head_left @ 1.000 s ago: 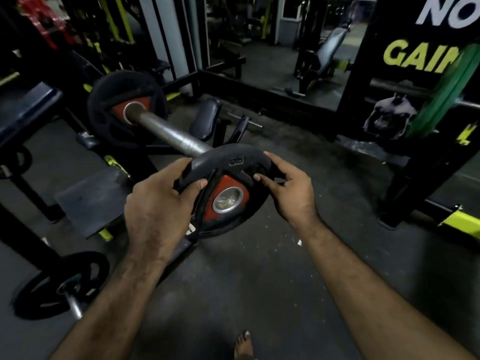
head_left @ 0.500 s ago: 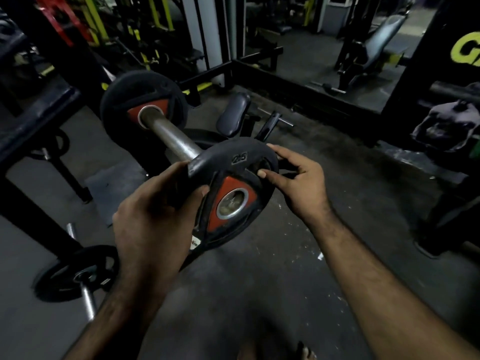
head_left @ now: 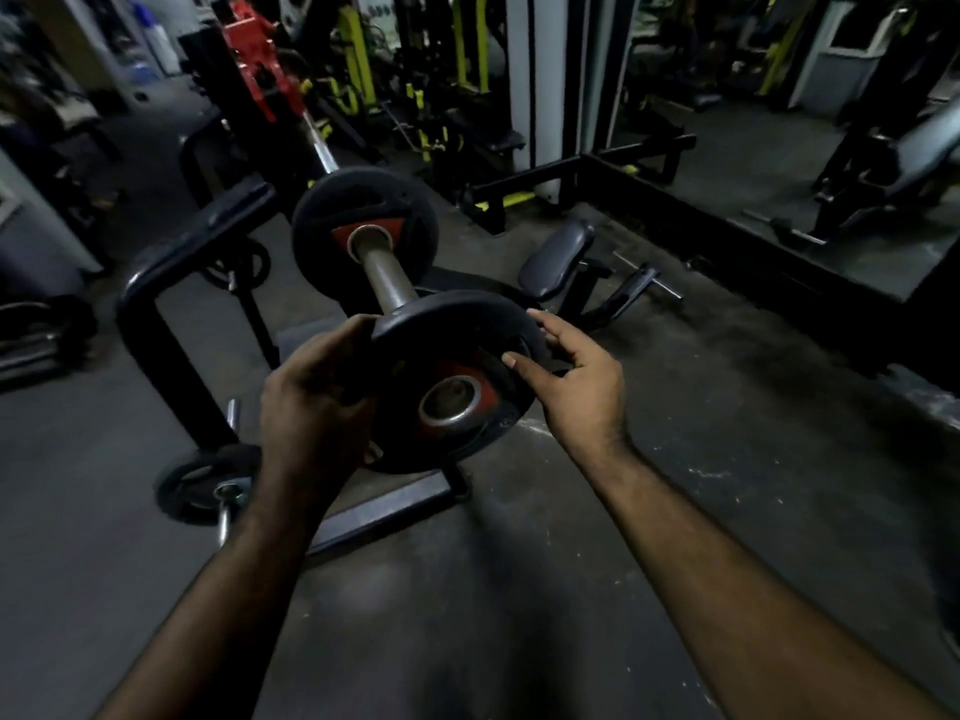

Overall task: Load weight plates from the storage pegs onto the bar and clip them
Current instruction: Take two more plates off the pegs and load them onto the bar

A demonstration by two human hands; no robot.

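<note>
A black weight plate (head_left: 457, 345) with a red hub and a metal centre ring sits on the near end of the bar's sleeve (head_left: 387, 278). My left hand (head_left: 311, 402) grips its left rim. My right hand (head_left: 576, 376) rests on its right rim, thumb on the face and fingers partly spread. Further along the sleeve stands a second black plate (head_left: 363, 220) with a red hub. The bar (head_left: 322, 148) runs away past it toward the rack. No clip can be seen.
A black steel frame (head_left: 156, 283) stands to the left of the bar. A small plate on a low peg (head_left: 208, 485) sits at lower left. A padded seat (head_left: 556, 257) and a handle lie right of the bar, and machines fill the background.
The view has swung left and the bar now points more straight away. The near plate has turned so that its hub faces me, and my right fingers have loosened on its rim.
</note>
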